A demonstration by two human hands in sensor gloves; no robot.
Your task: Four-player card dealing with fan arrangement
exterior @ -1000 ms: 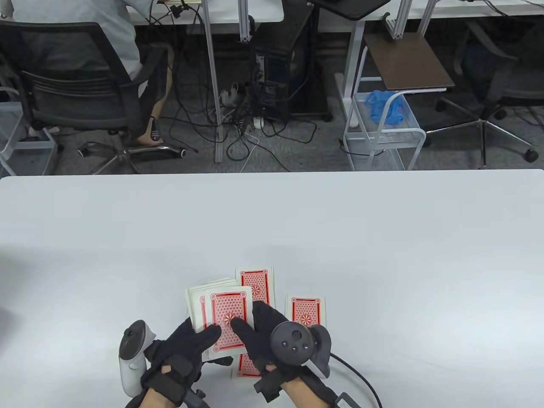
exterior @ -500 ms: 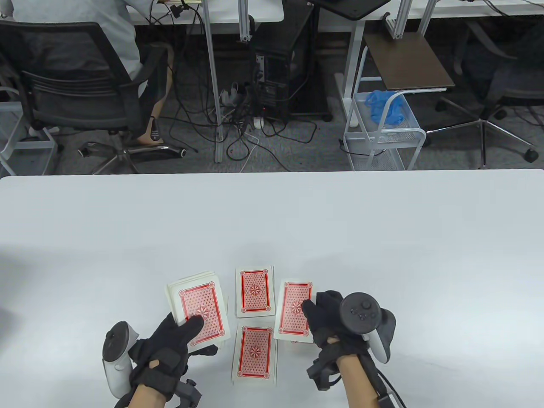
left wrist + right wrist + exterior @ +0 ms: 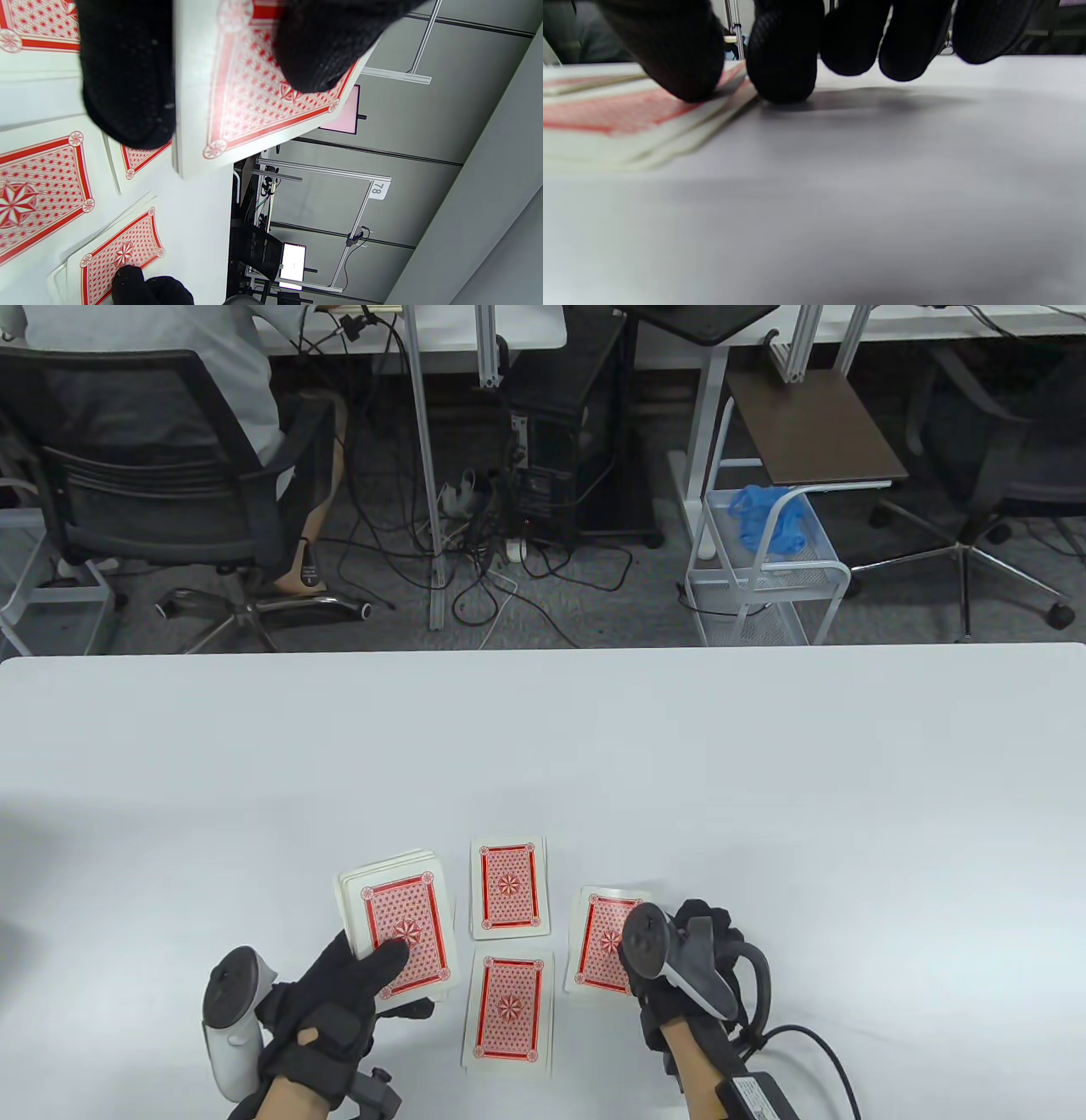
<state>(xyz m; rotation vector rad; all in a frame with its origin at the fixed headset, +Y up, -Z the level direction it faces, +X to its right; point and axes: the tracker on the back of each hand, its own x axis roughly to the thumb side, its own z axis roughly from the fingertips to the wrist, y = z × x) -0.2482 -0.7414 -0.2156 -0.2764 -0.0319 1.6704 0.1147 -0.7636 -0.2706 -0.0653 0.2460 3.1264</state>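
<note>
left hand point(image 3: 339, 993) grips the red-backed deck point(image 3: 399, 925) at the table's near left, thumb pressed on the top card, fingers curled under; in the left wrist view the stack sits raised off the white table point(image 3: 543, 746). right hand point(image 3: 679, 959) now down at the right pile point(image 3: 607, 942), where half a second ago it carried a single card in the air over that spot, and a second ago was drawing that card off the deck beside the left hand. card now lies flat on the pile, slightly skewed so a second edge shows beneath. right wrist view: thumb tip resting on the top card, index fingertip point(image 3: 782, 59) at the pile's edge on the table, other fingers hanging loose just above the surface; nothing pinched, hand relaxed and releasing. far pile point(image 3: 507, 889) and near pile point(image 3: 509, 1011) unchanged, each lying apart between deck and right pile. judged: one more deal to the right-hand player just completed; that pile holds at least two cards. a fourth pile is partly glimpsed under the deck in the left wrist view, count not readable. dealing round early, most of the deck remaining; fan arrangement not begun. next likely: right hand back to the deck for another card.
</note>
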